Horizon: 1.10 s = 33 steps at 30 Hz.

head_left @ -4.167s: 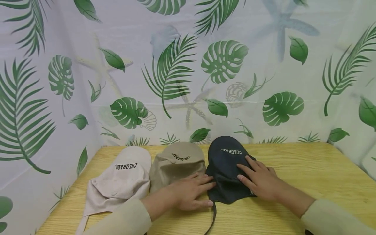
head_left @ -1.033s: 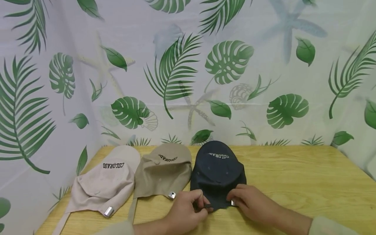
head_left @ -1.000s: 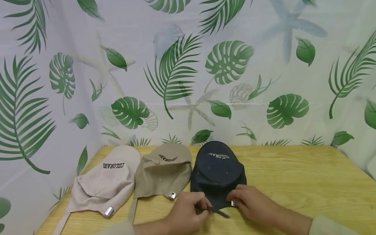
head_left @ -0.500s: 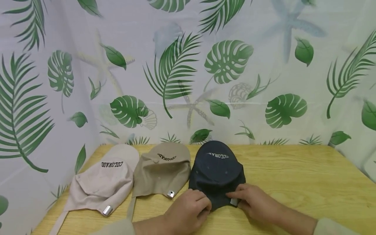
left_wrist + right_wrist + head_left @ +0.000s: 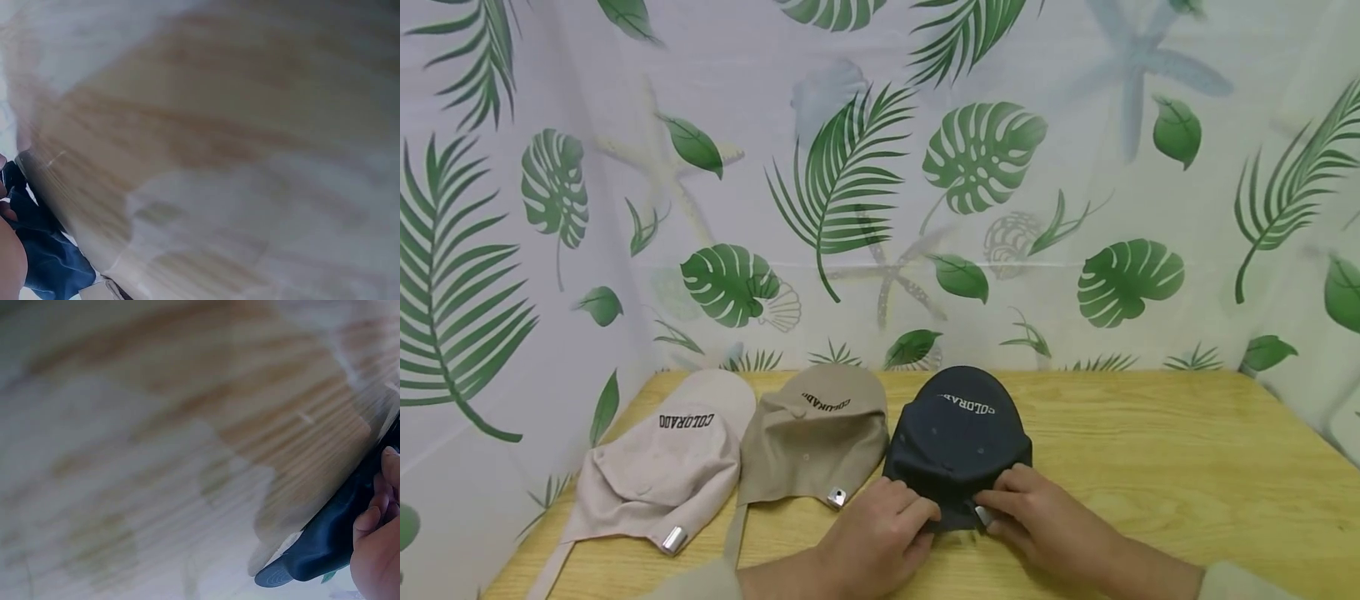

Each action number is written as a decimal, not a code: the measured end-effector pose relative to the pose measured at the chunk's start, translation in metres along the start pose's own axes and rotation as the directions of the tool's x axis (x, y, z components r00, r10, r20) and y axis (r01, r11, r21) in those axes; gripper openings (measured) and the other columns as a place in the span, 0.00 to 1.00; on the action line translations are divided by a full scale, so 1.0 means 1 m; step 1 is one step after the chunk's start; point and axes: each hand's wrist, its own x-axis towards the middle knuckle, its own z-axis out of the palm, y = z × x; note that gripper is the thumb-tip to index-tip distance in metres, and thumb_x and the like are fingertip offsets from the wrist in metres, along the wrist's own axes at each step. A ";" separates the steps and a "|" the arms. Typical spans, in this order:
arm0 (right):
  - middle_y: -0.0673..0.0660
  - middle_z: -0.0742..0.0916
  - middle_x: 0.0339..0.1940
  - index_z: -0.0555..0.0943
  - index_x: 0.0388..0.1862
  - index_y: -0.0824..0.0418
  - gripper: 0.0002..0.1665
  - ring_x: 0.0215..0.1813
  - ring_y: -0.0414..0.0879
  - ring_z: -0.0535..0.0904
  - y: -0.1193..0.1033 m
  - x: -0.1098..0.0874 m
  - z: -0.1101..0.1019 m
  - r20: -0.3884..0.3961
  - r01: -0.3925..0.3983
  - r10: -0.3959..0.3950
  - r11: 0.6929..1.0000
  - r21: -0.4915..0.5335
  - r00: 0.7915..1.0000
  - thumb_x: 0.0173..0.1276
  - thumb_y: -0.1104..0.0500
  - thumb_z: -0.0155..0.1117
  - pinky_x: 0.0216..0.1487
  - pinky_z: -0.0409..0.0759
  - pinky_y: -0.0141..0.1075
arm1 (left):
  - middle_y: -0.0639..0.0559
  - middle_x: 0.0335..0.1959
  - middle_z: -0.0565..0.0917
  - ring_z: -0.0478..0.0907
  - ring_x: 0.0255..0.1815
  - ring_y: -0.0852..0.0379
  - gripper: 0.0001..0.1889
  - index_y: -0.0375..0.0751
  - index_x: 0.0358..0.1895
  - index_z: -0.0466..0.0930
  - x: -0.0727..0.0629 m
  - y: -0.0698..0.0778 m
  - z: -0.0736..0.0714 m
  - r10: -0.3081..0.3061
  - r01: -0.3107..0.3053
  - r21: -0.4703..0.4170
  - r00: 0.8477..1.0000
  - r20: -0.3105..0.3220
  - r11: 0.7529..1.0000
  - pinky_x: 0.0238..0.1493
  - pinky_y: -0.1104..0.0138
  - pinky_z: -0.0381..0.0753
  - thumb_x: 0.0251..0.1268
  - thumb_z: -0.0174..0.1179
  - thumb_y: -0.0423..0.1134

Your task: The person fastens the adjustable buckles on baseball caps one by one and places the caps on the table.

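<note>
A navy cap (image 5: 962, 433) with white COLORADO lettering lies on the table, brim toward the wall, its back edge toward me. My left hand (image 5: 876, 533) grips the near left of that edge with curled fingers; the cap's dark strap is hidden there. My right hand (image 5: 1037, 512) pinches the near right of the edge, beside a silver metal buckle (image 5: 983, 517). In the left wrist view, only part of the hand (image 5: 11, 262) shows beside the navy cloth (image 5: 53, 262). The right wrist view has curled fingers (image 5: 369, 519) against the cap (image 5: 325, 540).
Left of the navy cap lies a khaki cap (image 5: 827, 450), and beyond it a pale pink cap (image 5: 677, 467). Both have metal buckles and loose straps pointing toward me. The wooden table (image 5: 1172, 450) ends at a leaf-printed cloth backdrop (image 5: 880, 183).
The caps have moved left since the oldest frame, and both hands have come to the navy cap's back edge. The left hand's strap has dropped from sight. Just now the cap turned slightly, brim rightward.
</note>
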 end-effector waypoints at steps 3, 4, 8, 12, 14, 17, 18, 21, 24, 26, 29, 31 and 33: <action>0.42 0.77 0.38 0.87 0.48 0.57 0.14 0.39 0.31 0.69 -0.001 0.000 0.001 -0.072 0.033 -0.035 0.999 -0.034 0.997 0.63 0.58 0.71 0.36 0.77 0.27 | 0.60 0.30 0.82 0.75 0.31 0.64 0.10 0.48 0.36 0.85 0.000 -0.002 0.000 0.008 -0.008 -0.010 0.999 -0.035 1.000 0.38 0.74 0.72 0.52 0.75 0.37; 0.42 0.77 0.38 0.87 0.48 0.57 0.14 0.39 0.31 0.69 -0.001 0.000 0.002 -0.092 0.038 -0.042 0.998 -0.043 0.995 0.62 0.57 0.72 0.36 0.77 0.27 | 0.60 0.30 0.82 0.76 0.31 0.64 0.09 0.48 0.36 0.85 0.000 -0.002 0.000 0.013 -0.014 -0.012 0.999 -0.047 1.000 0.38 0.73 0.72 0.52 0.75 0.38; 0.41 0.77 0.37 0.88 0.46 0.56 0.14 0.38 0.31 0.70 -0.003 0.000 0.004 -0.137 0.039 -0.048 0.997 -0.067 0.989 0.61 0.55 0.74 0.36 0.76 0.26 | 0.62 0.29 0.84 0.76 0.32 0.64 0.08 0.51 0.34 0.87 0.000 -0.004 0.001 0.049 -0.049 0.006 0.993 -0.106 0.999 0.38 0.72 0.71 0.51 0.76 0.41; 0.41 0.78 0.37 0.88 0.46 0.55 0.15 0.38 0.30 0.70 -0.004 0.000 0.006 -0.151 0.046 -0.053 0.997 -0.055 0.987 0.61 0.53 0.73 0.35 0.75 0.25 | 0.63 0.29 0.83 0.76 0.32 0.64 0.08 0.53 0.33 0.86 0.001 -0.005 0.002 0.101 -0.090 0.069 0.981 -0.166 0.994 0.41 0.73 0.71 0.50 0.76 0.43; 0.40 0.78 0.37 0.89 0.46 0.54 0.15 0.38 0.29 0.70 -0.005 0.000 0.007 -0.155 0.042 -0.049 0.998 -0.046 0.987 0.61 0.53 0.74 0.35 0.74 0.24 | 0.63 0.29 0.83 0.76 0.32 0.64 0.08 0.53 0.32 0.85 0.000 -0.005 0.002 0.109 -0.096 0.081 0.977 -0.181 0.992 0.41 0.72 0.71 0.50 0.76 0.44; 0.40 0.77 0.37 0.89 0.46 0.54 0.15 0.38 0.29 0.69 -0.006 0.000 0.007 -0.159 0.035 -0.039 0.999 -0.034 0.987 0.60 0.52 0.74 0.34 0.73 0.23 | 0.63 0.29 0.82 0.76 0.33 0.64 0.08 0.53 0.29 0.85 0.000 -0.004 0.003 0.102 -0.089 0.080 0.978 -0.185 0.993 0.42 0.71 0.71 0.50 0.77 0.43; 0.40 0.77 0.37 0.89 0.46 0.54 0.15 0.38 0.29 0.69 -0.007 0.000 0.008 -0.160 0.035 -0.040 0.999 -0.034 0.986 0.61 0.52 0.74 0.34 0.73 0.23 | 0.63 0.30 0.82 0.76 0.34 0.64 0.08 0.53 0.29 0.84 -0.001 -0.003 0.003 0.102 -0.088 0.080 0.978 -0.183 0.993 0.43 0.71 0.71 0.50 0.77 0.43; 0.40 0.77 0.37 0.89 0.46 0.53 0.15 0.37 0.28 0.68 -0.007 0.000 0.008 -0.169 0.043 -0.049 0.998 -0.037 0.984 0.61 0.51 0.74 0.33 0.72 0.22 | 0.62 0.30 0.82 0.76 0.34 0.63 0.09 0.53 0.27 0.84 -0.001 -0.003 0.003 0.103 -0.089 0.086 0.979 -0.178 0.992 0.43 0.70 0.71 0.49 0.77 0.43; 0.39 0.77 0.37 0.89 0.45 0.53 0.14 0.37 0.28 0.68 -0.007 -0.001 0.007 -0.181 0.051 -0.057 0.998 -0.041 0.982 0.61 0.50 0.74 0.33 0.72 0.21 | 0.62 0.30 0.82 0.76 0.34 0.63 0.09 0.53 0.27 0.84 0.000 -0.003 0.002 0.108 -0.093 0.095 0.978 -0.176 0.991 0.43 0.70 0.71 0.49 0.77 0.42; 0.38 0.77 0.37 0.89 0.44 0.52 0.14 0.37 0.27 0.67 -0.008 -0.001 0.007 -0.185 0.047 -0.053 0.998 -0.037 0.981 0.61 0.50 0.74 0.34 0.72 0.21 | 0.62 0.30 0.81 0.75 0.35 0.63 0.09 0.53 0.26 0.84 0.000 -0.003 0.003 0.108 -0.091 0.103 0.979 -0.174 0.990 0.43 0.70 0.71 0.49 0.77 0.42; 0.38 0.77 0.36 0.89 0.43 0.52 0.13 0.37 0.28 0.68 -0.008 -0.002 0.007 -0.187 0.055 -0.061 0.998 -0.036 0.980 0.61 0.50 0.74 0.34 0.72 0.21 | 0.62 0.30 0.81 0.75 0.35 0.63 0.08 0.54 0.26 0.83 -0.001 -0.001 0.003 0.106 -0.088 0.113 0.980 -0.166 0.990 0.43 0.70 0.70 0.50 0.76 0.43; 0.38 0.77 0.36 0.89 0.43 0.51 0.13 0.37 0.28 0.68 -0.008 -0.003 0.008 -0.190 0.055 -0.061 0.998 -0.036 0.980 0.60 0.50 0.74 0.34 0.72 0.21 | 0.62 0.30 0.81 0.74 0.35 0.63 0.08 0.54 0.26 0.83 -0.001 -0.001 0.003 0.103 -0.085 0.117 0.982 -0.158 0.989 0.44 0.70 0.70 0.51 0.76 0.44; 0.38 0.77 0.36 0.89 0.43 0.51 0.13 0.37 0.27 0.68 -0.007 -0.004 0.008 -0.196 0.053 -0.058 0.998 -0.032 0.979 0.60 0.49 0.74 0.34 0.72 0.20 | 0.62 0.31 0.81 0.74 0.35 0.62 0.08 0.54 0.26 0.84 -0.001 -0.001 0.003 0.104 -0.086 0.120 0.983 -0.150 0.989 0.44 0.69 0.70 0.52 0.75 0.45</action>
